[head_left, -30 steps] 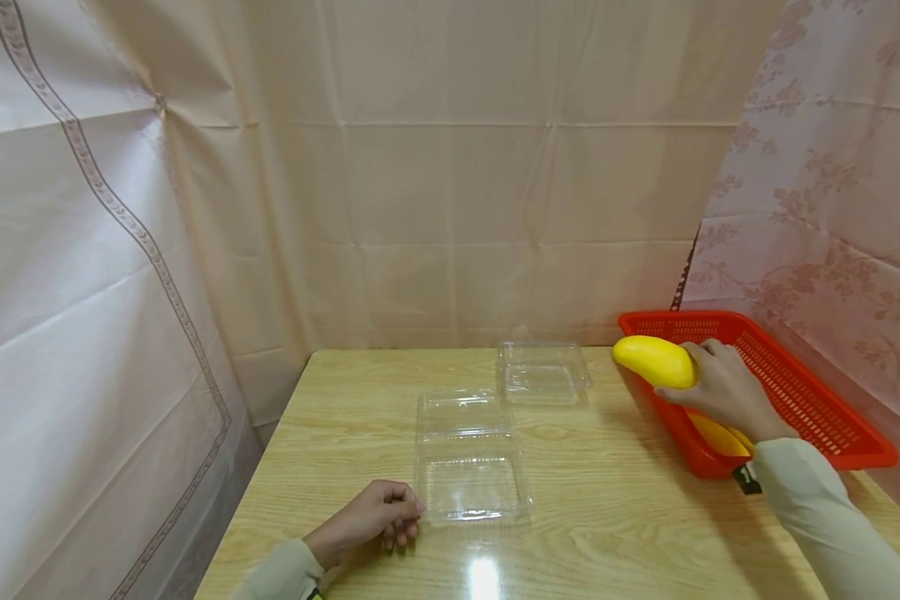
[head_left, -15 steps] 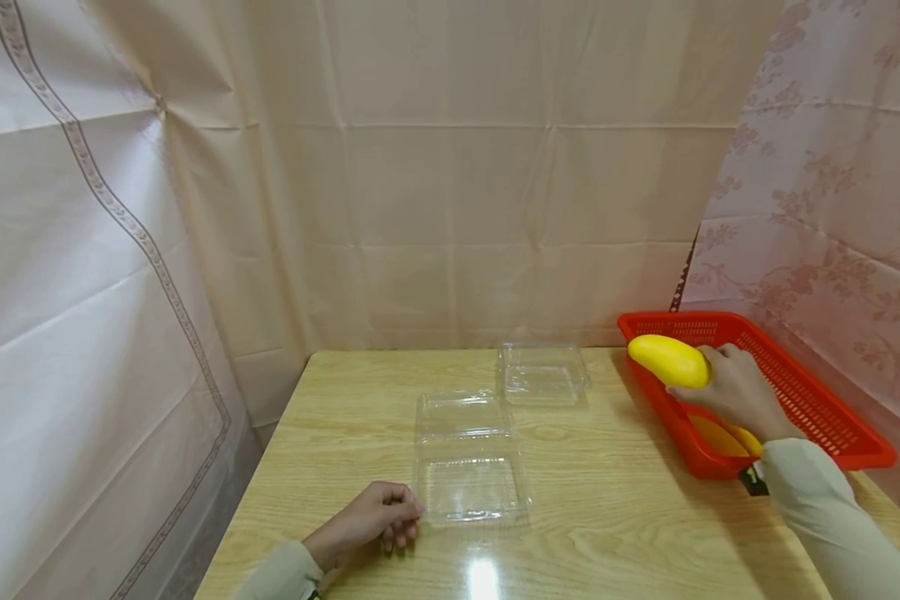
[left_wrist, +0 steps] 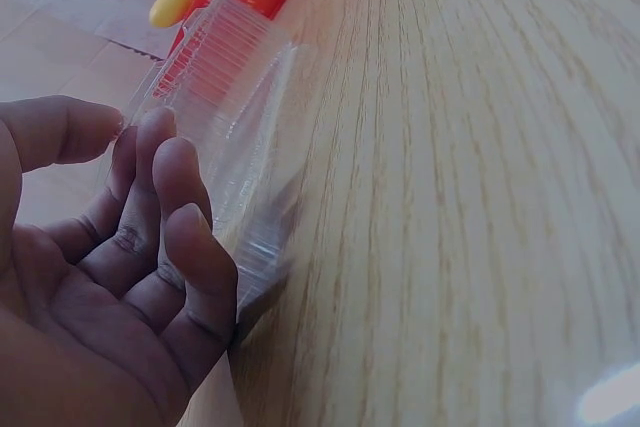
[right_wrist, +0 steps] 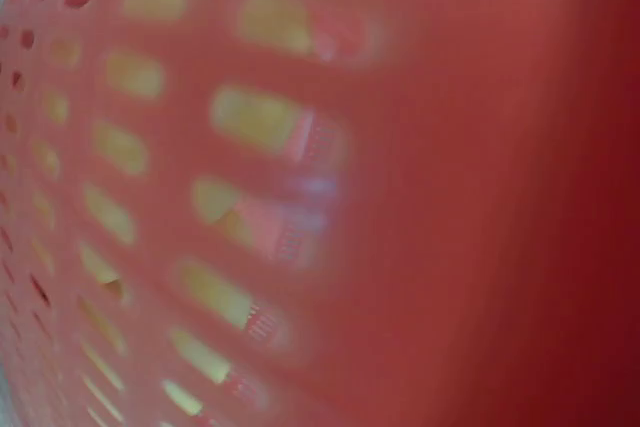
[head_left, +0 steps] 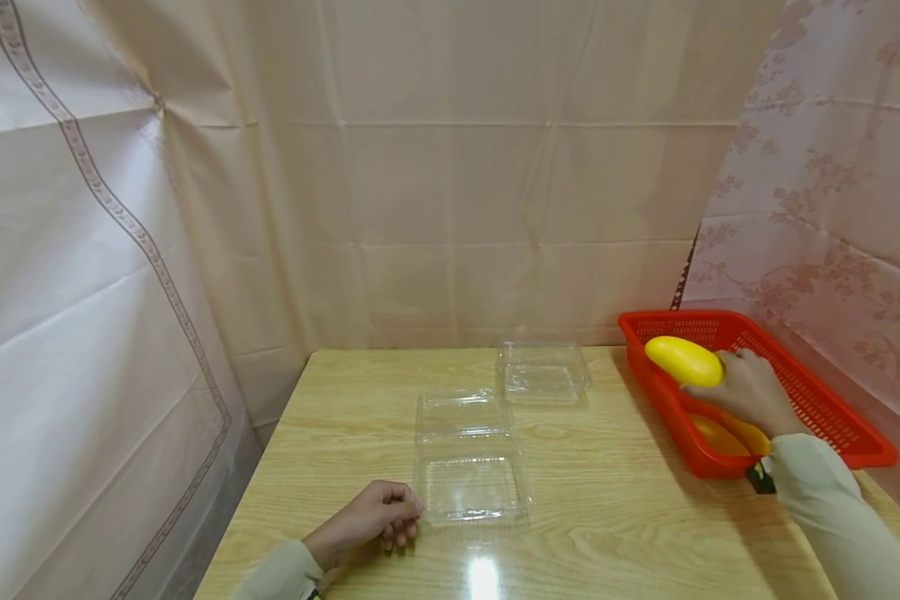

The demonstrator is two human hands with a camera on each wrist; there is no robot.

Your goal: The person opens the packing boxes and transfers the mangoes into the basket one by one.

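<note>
My right hand (head_left: pixel 753 390) grips a yellow mango (head_left: pixel 684 361) and holds it over the left part of the red basket (head_left: pixel 660 400). Below the wrist, more yellow mangoes (head_left: pixel 720 435) lie in the basket. Only the basket's slotted wall (right_wrist: pixel 430 197) fills the right wrist view, with yellow showing through the slots. On the left, my other hand (head_left: pixel 373 515) pinches the near left edge of an opened clear plastic clamshell box (head_left: pixel 471 487) between thumb and forefinger. Its remaining fingers (left_wrist: pixel 205 247) are loosely curled beside the box.
A second clear plastic box (head_left: pixel 543 375) stands behind the first, near the back edge of the wooden table (head_left: pixel 345 425). Cloth curtains (head_left: pixel 450 167) hang behind and at both sides. The basket stands at the table's right side.
My right hand has moved a little to the right with the mango, from the basket's left rim to farther over its inside. My left hand and the clear boxes have stayed put.
</note>
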